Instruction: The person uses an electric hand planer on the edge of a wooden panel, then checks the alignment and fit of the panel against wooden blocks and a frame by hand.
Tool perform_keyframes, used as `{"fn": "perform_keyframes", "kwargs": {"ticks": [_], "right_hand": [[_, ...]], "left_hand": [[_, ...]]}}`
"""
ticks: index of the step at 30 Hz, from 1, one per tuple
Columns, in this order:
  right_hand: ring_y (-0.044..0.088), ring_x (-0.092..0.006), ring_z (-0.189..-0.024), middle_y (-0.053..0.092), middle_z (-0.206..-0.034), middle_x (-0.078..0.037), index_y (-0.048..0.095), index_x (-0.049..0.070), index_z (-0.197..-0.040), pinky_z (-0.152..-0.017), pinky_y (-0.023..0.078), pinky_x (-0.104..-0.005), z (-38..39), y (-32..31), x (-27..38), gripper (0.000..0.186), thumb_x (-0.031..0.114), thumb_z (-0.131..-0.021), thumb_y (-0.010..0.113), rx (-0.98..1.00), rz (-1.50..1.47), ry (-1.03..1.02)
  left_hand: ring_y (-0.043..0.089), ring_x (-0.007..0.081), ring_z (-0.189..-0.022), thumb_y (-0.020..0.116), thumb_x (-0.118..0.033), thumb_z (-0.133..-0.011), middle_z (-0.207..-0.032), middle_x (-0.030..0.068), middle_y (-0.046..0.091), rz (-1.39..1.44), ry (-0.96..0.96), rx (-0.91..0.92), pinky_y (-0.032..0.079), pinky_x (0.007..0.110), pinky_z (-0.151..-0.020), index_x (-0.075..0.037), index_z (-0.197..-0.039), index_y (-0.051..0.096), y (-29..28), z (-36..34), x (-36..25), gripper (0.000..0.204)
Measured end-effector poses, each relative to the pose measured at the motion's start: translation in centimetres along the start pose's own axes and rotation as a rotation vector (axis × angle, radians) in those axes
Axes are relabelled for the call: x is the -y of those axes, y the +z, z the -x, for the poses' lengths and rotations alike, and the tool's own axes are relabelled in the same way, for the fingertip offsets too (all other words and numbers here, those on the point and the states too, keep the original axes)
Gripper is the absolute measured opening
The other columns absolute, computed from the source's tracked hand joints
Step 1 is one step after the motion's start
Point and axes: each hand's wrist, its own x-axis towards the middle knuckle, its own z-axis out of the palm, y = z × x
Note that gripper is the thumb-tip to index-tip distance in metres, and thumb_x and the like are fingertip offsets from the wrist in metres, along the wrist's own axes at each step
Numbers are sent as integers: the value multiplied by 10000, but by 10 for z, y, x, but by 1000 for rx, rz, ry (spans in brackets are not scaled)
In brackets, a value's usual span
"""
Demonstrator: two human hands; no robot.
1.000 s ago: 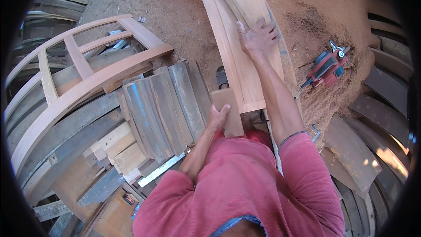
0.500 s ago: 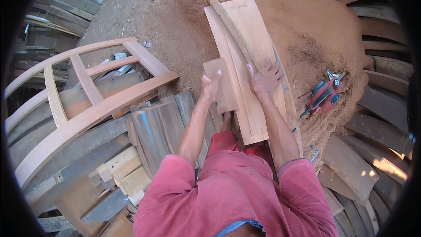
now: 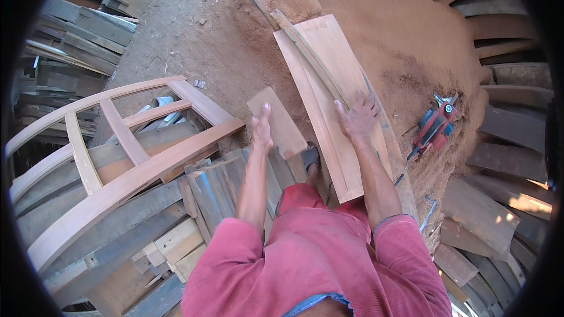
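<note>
1. Holding a flat rectangular block of brown wood (image 3: 277, 122) with my left hand (image 3: 262, 131), just beside the panel as seen from above. Thumb lies along one edge; fingers are hidden behind the wood, so their exact grip cannot be told.
2. My right hand (image 3: 358, 122) is spread palm-down on a long, pale reddish-brown wooden panel (image 3: 329, 129), thumb by the lower end of a narrow greyish-brown wooden strip (image 3: 311, 53). Panel lies lengthwise ahead of me.
3. Done, by my judgement: panel face looks smooth, probably planed. A pale wooden frame with crossbars (image 3: 138, 182) appears joined, at left. A red electric planer (image 3: 433, 133) lies on reddish-brown sawdust (image 3: 388, 29) at right, out of my hands.
4. Remaining: strip seems merely laid on the panel; no fastener shows. Block is a separate piece. Whether the panel needs further work, cannot tell.
5. Markings: none legible. Planer carries a pale round spot, too small to read; likewise a small pale packet (image 3: 200, 84) on the ground.
</note>
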Motion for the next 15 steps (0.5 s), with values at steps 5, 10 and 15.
{"fn": "perform_keyframes", "kwargs": {"ticks": [5, 10, 15], "right_hand": [[239, -468, -1463, 234, -1611, -281, 361, 80, -1555, -1200, 190, -590, 2, -4, -6, 925, 670, -882, 595, -16, -64, 0], [311, -459, -1446, 345, -1554, -321, 362, 12, -1536, -1202, 224, -550, 58, -15, -39, 885, 550, -900, 660, -145, -203, -304], [597, -300, -1224, 625, -1302, -217, 502, -26, -1414, -1054, 456, -409, 170, -39, -82, 626, 379, -963, 656, 471, -804, -269]], "left_hand": [[644, 211, -1080, 760, -313, -920, -1209, 116, 658, -44, -8, 182, 528, 377, -967, 22, -1322, 547, -9, 87, 13, 566], [649, 209, -1070, 758, -259, -919, -1200, 114, 663, -24, 28, 306, 533, 374, -952, 15, -1332, 534, 12, 166, 26, 544], [644, 179, -1002, 756, -297, -934, -1141, 90, 663, -93, -13, 493, 536, 357, -908, 0, -1317, 533, 52, 199, 49, 533]]}}
